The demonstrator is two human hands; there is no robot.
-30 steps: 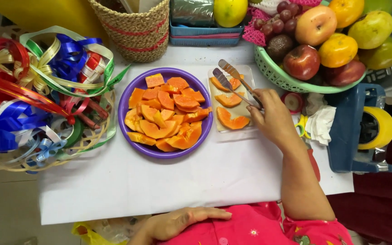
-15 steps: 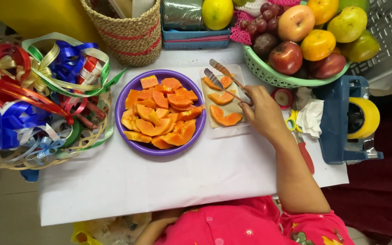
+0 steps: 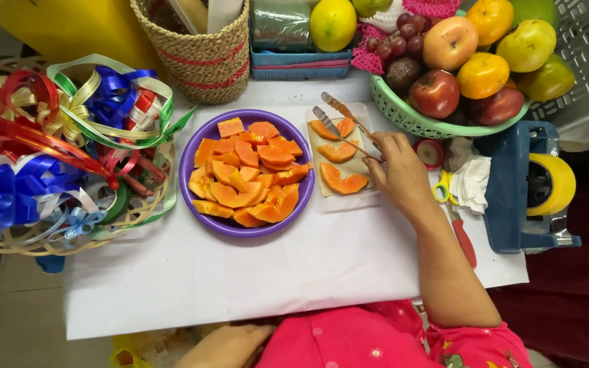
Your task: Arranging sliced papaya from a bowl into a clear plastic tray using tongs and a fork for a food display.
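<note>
**Tongs over the papaya tray**

Papaya transfer in hand, judging by the layout: moving cut pieces with metal tongs (image 3: 343, 125) between purple plate (image 3: 192, 146) and clear rectangular tray (image 3: 367, 197). Right hand (image 3: 398, 172), right of centre in the frame, closing thumb and fingers around the tongs' handle end, tips spread apart and hovering over the tray's upper part, gripping nothing yet. Three papaya slices (image 3: 343, 182) lying on the tray, just right of the plate; heaped papaya chunks (image 3: 248, 174) filling the plate at frame centre. Left hand (image 3: 225, 344) resting at the bottom edge of the frame near the white desk (image 3: 240, 272), fingers seemingly loose and holding nothing, though partly cut off from view.

Sitting around: green fruit basket (image 3: 403, 116) at upper right, woven basket (image 3: 202, 58) at upper centre, ribbon bows (image 3: 42, 150) at left, blue tape dispenser (image 3: 523, 184) at right.

Calling next, probably, for lowering the tips onto one slice, squeezing gently to avoid bruising soft flesh, and lifting level.
</note>
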